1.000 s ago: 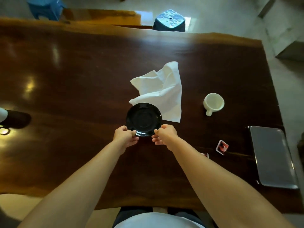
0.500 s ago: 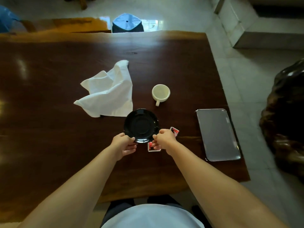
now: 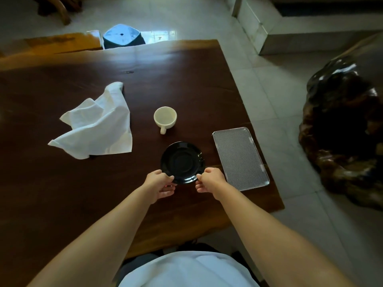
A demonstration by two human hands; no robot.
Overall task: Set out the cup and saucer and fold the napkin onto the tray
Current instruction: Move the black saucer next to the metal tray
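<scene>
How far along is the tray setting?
Nothing looks finished: the tray is bare. In hand: the left hand and right hand grip the saucer by its near rim, just left of the tray. Left to do: the cup stands on the table, off the saucer, and the napkin lies crumpled, unfolded.

A dark reddish-brown wooden table (image 3: 186, 79) fills the left and centre of the frame, its far edge lighter orange-brown. On it lie a white napkin (image 3: 99, 129) at left, a cream cup (image 3: 165, 118), a glossy black saucer (image 3: 182, 161) at centre, and a silver-grey tray (image 3: 240, 158) with fine stripes at right. At upper left is a blue stool (image 3: 122, 36). The floor (image 3: 279, 90) has pale grey tiles.
</scene>
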